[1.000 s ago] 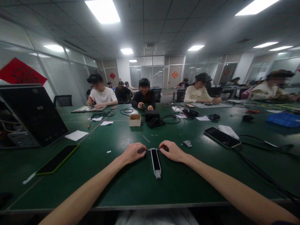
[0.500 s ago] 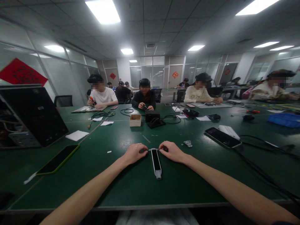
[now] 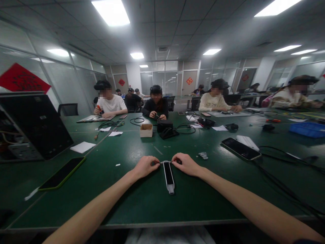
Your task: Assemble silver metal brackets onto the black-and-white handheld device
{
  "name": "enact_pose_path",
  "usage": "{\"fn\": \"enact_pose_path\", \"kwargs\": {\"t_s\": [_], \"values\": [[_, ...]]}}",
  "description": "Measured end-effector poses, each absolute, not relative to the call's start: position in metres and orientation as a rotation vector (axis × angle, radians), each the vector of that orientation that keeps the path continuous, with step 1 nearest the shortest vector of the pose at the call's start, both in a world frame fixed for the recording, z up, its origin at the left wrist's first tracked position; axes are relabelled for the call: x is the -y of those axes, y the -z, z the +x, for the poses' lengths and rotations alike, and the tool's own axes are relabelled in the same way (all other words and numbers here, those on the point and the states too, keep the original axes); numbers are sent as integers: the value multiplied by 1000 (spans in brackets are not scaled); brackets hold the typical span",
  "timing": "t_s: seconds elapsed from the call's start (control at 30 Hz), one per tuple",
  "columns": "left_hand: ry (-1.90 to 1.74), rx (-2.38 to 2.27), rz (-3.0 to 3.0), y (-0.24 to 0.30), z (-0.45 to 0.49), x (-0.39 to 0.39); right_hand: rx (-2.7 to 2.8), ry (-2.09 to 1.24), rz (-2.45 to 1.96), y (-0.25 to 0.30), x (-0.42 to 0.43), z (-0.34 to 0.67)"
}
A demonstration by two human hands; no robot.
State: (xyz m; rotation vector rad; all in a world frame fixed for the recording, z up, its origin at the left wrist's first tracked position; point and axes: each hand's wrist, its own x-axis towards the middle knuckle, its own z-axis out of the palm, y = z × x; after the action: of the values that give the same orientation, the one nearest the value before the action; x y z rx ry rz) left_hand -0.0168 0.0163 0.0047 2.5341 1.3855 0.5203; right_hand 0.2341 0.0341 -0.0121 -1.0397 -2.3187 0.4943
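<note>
A narrow black and white device (image 3: 168, 176) lies lengthwise on the green table (image 3: 142, 203) in front of me. My left hand (image 3: 145, 166) rests curled at the left of its far end, fingertips pinched on a thin metal rod there. At the right of the same end my right hand (image 3: 185, 164) is curled, fingertips pinched at the rod's other end. What the fingers hold is too small to name. A small grey metal part (image 3: 203, 155) lies just right of my right hand.
A phone in a green case (image 3: 62, 173) lies at the left, a black phone (image 3: 240, 148) with white paper at the right. Black cables (image 3: 286, 189) cross the right side. An open computer case (image 3: 33, 125), a cardboard box (image 3: 146, 130), a blue tray (image 3: 308, 129). Several people sit opposite.
</note>
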Motion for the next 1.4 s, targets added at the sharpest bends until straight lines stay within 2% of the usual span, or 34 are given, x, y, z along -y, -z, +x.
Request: {"fn": "enact_pose_path", "kwargs": {"t_s": [0.97, 1.4], "values": [[-669, -1402, 2242, -6, -13, -15, 2343, -549, -1071, 10, -34, 235], [-586, -1421, 2446, -9, -15, -13, 2354, -505, -1069, 12, -36, 235]]}}
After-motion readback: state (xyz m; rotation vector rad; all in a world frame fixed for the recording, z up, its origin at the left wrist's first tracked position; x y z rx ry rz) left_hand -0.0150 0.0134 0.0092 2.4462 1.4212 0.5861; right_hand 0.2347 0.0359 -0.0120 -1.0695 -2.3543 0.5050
